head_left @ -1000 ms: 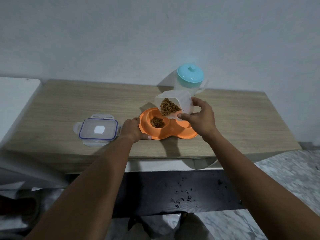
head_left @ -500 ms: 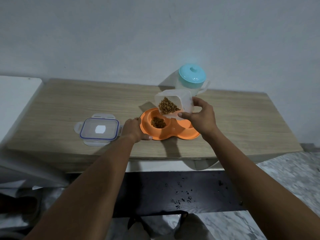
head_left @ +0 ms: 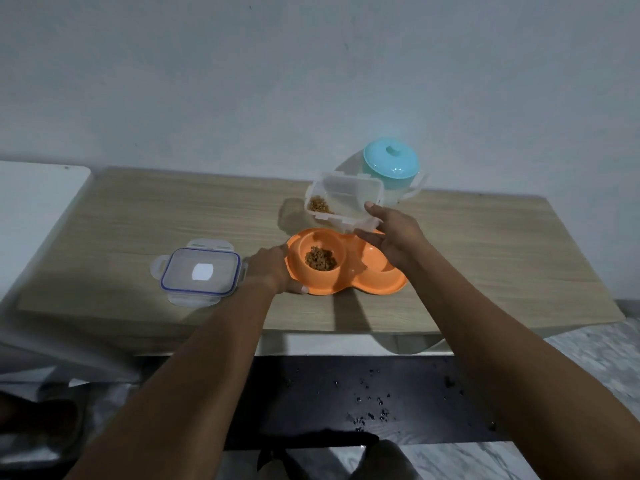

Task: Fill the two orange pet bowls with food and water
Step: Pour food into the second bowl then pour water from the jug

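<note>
Presently the left hand [head_left: 273, 268] is gripping the outer rim of the bowls [head_left: 377, 285], thumb hooking under the near edge; the bowls are sitting flat on the table [head_left: 502, 258], directly inward of that grip. The right hand [head_left: 391, 233] is clamping the near right corner of the tub [head_left: 346, 192], thumb on the rim and fingers beneath; the tub is hanging clear of the table, just beyond and above the bowls.

Handling, as judged: the tub is looking like thin, stiff plastic, light and nearly spent, so a corner pinch is sufficing; its smooth wall may be slippery, and a hold across two walls would be steadier. The bowls are looking like rigid moulded plastic, light enough to skid, so steadying at the rim is sound. The jug [head_left: 391, 164], standing past the right hand's grip behind the tub, is likely heavier if full; its side handle is the place to take it.

Against half a second ago: the tub is no longer tipping over the bowls; it is sitting nearer level and further back. Less kibble [head_left: 318, 205] is showing in it; the heap in the bowl nearest the left hand is larger. The left hand and the lid [head_left: 201, 271] outward of it are lying unchanged.
</note>
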A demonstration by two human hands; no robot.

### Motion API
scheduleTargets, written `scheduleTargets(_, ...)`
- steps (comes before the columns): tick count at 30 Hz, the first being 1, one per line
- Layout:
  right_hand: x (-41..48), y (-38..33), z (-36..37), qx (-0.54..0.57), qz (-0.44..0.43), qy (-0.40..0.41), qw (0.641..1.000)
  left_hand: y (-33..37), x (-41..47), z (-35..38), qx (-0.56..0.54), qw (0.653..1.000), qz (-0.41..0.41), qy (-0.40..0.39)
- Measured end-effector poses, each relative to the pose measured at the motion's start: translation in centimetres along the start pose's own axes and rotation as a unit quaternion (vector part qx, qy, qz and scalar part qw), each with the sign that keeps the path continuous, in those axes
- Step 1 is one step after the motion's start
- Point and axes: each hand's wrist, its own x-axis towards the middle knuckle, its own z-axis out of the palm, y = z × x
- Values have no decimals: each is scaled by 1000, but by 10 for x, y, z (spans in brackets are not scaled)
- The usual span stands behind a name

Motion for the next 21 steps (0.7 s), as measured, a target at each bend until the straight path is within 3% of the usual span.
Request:
scheduleTargets(11, 104, 14, 67, -78, 60, -16, 995, -11, 12, 3, -3, 1000, 8, 9)
scheduleTargets(21, 92, 25, 62, -131, 58, 23, 989, -12, 10, 2, -4, 999, 27, 33)
